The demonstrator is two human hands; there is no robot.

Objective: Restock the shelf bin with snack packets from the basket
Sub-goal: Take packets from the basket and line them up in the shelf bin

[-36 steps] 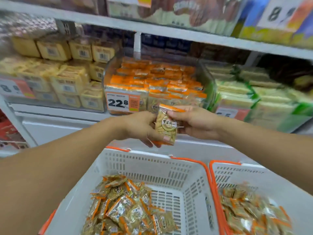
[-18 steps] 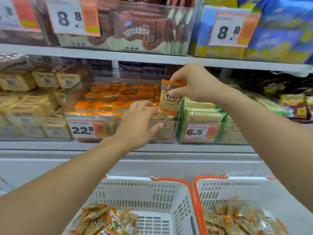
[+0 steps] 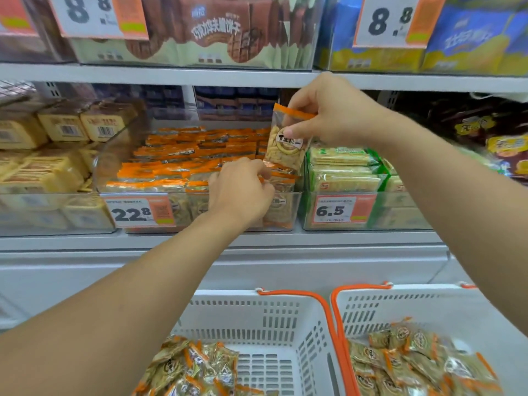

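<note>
Right hand (image 3: 331, 115): pinches one packet (image 3: 285, 141) near its orange top seal, thumb on the front label, so the packet hangs upright over the right end of the bin (image 3: 295, 200).
Left hand (image 3: 243, 190): reaches over the bin's front wall, fingers curled down among the front-row packets at the right; it looks to be pinching or parting them, but its back hides the fingertips, so I cannot tell whether it grips one.
Why held so: judged from the pose, the left hand makes or keeps a slot open while the right lowers the packet in edge-first, matching the standing rows.
Bin: clear plastic, on the middle shelf (image 3: 200, 241), tagged 22.8 (image 3: 137, 213); already nearly full of orange-topped packets set in rows.
Baskets: left basket (image 3: 257, 312) and right basket (image 3: 428, 304) sit below the shelf, side by side and touching, each holding loose packets; much stock is left to move.
Step in hand: inserting one packet at the front right corner.
Risk: the gap is tight; a packet pushed in crooked could buckle or tip over the neighbouring row.
</note>
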